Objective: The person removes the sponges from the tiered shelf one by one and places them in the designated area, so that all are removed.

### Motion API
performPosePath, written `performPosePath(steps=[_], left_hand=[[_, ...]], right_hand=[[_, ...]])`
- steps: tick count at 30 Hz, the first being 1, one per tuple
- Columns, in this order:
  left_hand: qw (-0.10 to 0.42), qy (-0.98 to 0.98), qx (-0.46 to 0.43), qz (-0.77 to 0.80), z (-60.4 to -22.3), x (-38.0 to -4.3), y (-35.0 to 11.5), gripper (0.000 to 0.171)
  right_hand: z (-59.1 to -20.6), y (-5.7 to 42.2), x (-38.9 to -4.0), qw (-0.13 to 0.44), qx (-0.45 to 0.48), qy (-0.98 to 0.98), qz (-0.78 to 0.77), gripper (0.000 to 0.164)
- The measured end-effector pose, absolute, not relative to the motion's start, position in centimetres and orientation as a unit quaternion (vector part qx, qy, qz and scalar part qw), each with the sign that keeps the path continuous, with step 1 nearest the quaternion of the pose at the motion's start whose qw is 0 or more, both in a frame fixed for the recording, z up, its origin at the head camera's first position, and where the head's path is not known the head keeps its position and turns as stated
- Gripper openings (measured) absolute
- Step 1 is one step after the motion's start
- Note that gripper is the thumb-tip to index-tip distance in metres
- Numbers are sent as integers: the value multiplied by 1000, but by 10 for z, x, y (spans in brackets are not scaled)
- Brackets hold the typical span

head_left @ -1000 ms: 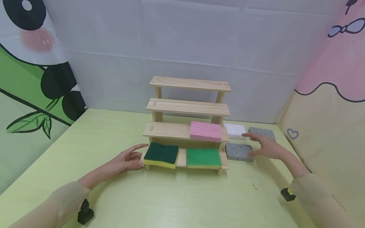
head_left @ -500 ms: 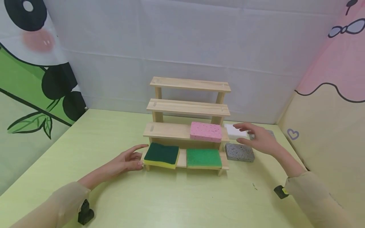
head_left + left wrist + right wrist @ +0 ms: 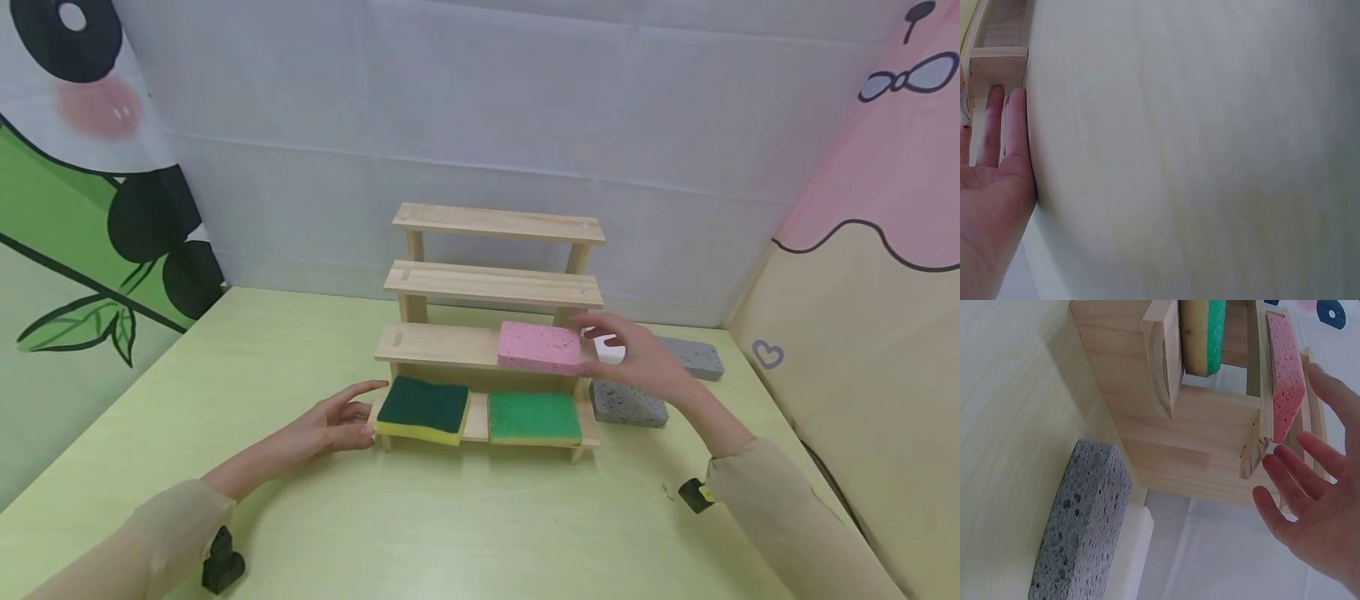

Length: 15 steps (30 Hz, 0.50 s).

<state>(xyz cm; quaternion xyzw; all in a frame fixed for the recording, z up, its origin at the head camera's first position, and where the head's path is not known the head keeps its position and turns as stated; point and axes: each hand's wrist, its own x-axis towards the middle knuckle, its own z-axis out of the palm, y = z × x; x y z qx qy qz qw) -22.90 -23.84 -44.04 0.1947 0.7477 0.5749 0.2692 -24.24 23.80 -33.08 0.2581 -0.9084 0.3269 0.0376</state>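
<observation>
A pink speckled sponge (image 3: 538,346) lies at the right end of the second step of a wooden tiered stand (image 3: 442,340). My right hand (image 3: 633,357) is at that end, its thumb and spread fingertips right by the sponge's edge. On the lowest step are a dark green and yellow sponge (image 3: 423,407) and a bright green sponge (image 3: 535,417). My left hand (image 3: 324,429) stays at the stand's lower left end, fingers extended. In the left wrist view, fingertips (image 3: 996,94) reach under the end of the wooden step.
Right of the stand lie a grey speckled block (image 3: 628,404), another grey block (image 3: 693,358) behind it, and a white block (image 3: 610,350) partly hidden by my right hand. A pale wall (image 3: 480,125) stands behind, with printed panels at both sides.
My right hand has moved left from above the grey and white blocks to the end of the pink sponge. The left hand has kept its place at the stand.
</observation>
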Motion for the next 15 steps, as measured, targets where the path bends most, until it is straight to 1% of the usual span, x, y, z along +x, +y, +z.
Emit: performPosePath(steps=[7,15], left_hand=[[267,752,189,573,-441,-228,-238,70],[268,753,186,571,-441,-228,-238,70]], right_hand=[[-337,227,-246,33,247,-912,327,67],[-342,224,-247,42,232,-917,322,63]])
